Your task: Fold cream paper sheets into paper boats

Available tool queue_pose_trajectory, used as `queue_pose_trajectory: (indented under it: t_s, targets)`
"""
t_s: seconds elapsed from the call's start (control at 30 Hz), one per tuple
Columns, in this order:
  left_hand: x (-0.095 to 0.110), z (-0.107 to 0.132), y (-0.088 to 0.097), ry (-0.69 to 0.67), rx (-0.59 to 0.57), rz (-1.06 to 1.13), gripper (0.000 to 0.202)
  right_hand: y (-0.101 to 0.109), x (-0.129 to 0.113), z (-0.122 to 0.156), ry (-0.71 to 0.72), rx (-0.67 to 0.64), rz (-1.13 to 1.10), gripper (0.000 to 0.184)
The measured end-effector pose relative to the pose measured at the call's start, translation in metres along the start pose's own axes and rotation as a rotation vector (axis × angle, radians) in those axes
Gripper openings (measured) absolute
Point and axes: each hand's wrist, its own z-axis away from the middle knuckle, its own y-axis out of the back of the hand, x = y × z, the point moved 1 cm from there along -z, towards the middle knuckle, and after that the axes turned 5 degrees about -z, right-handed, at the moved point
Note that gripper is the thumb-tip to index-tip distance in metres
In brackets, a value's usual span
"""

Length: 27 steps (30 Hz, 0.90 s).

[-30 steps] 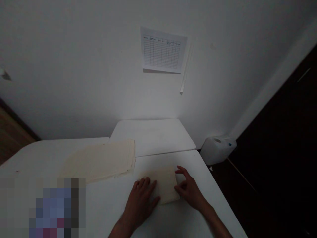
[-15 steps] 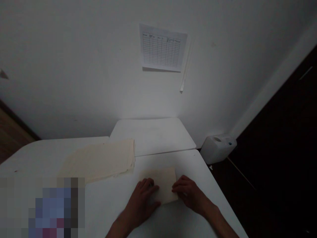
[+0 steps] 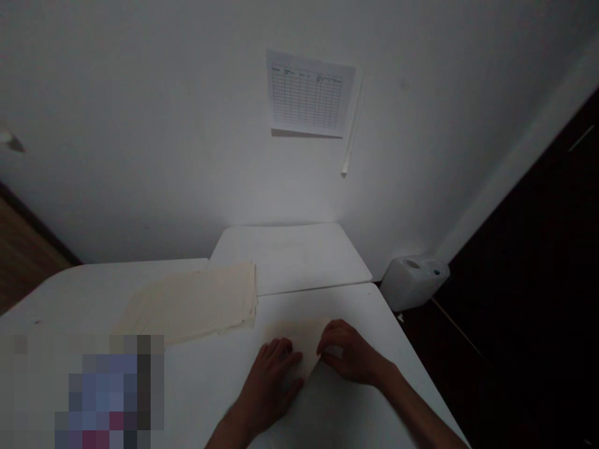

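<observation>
Right fingers [image 3: 329, 338] pinch the sheet [image 3: 306, 337] by its edge, beside loosely spread left fingers [image 3: 293, 358] resting on it; even pressure there should prevent slipping.

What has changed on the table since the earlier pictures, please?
The right hand has moved slightly left, pinching the edge of the small sheet, whose near right side now slants where its corner was. The left hand stays resting on the sheet; the larger sheets lie as before.
</observation>
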Motion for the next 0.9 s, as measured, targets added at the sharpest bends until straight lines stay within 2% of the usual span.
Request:
queue_pose_trajectory:
  t_s: [0.1, 0.27, 0.53, 0.73, 0.9]
  targets:
    - [0.001, 0.002, 0.000, 0.002, -0.012, -0.017, 0.037, -0.008, 0.009, -0.004, -0.070, 0.036, -0.007, 0.012]
    - [0.006, 0.005, 0.003, -0.020, -0.016, -0.072, 0.037, -0.023, 0.028, -0.009, -0.155, 0.095, 0.007, 0.015]
    - [0.005, 0.005, -0.001, -0.042, -0.021, -0.028, 0.014, -0.034, 0.035, -0.015, -0.146, 0.159, -0.079, 0.034]
    - [0.009, 0.004, 0.010, -0.100, -0.051, 0.021, 0.022, -0.040, 0.037, -0.017, -0.125, 0.190, -0.055, 0.037]
    - [0.011, -0.001, 0.011, -0.078, -0.056, 0.028, 0.016, -0.043, 0.039, -0.013, -0.066, 0.188, -0.045, 0.037]
